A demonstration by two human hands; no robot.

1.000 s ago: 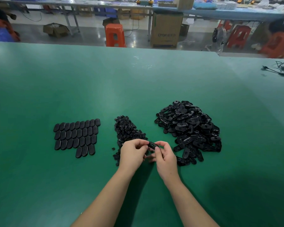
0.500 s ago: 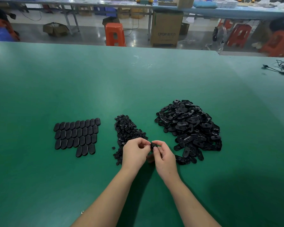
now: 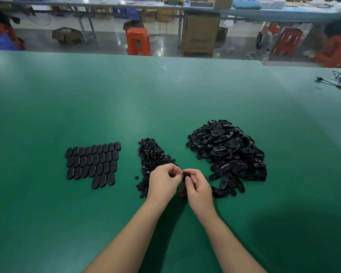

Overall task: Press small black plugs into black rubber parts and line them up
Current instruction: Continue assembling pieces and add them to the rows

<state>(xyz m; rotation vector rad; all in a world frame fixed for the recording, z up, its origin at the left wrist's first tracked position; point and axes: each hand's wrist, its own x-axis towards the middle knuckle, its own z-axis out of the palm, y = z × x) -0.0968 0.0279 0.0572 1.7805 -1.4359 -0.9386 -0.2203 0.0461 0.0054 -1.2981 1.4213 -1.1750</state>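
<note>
- The two hands meet in the middle of the green table, and one black rubber part is pinched between them.
- The right hand holds that part with its thumb and fingers curled round it.
- The left hand has its fingertips curled in tight against the same part. It looks like it is pushing a small plug in, but the plug is too tiny and dark to see for sure.
- To the left of the hands, well apart, lie the finished parts in neat rows. There are three full rows and a short fourth row with only three pieces, so that row has room for more.
- Just behind the left hand, touching it in the view, is the pile of small plugs.
- To the right of the hands, close by, is the big heap of rubber parts that have open holes and wait for plugs.
- That heap is much bigger than the neat rows, so I think only a small share of the job is done.
- Left for this piece: finish the press, then lay it at the end of the short row.
</note>
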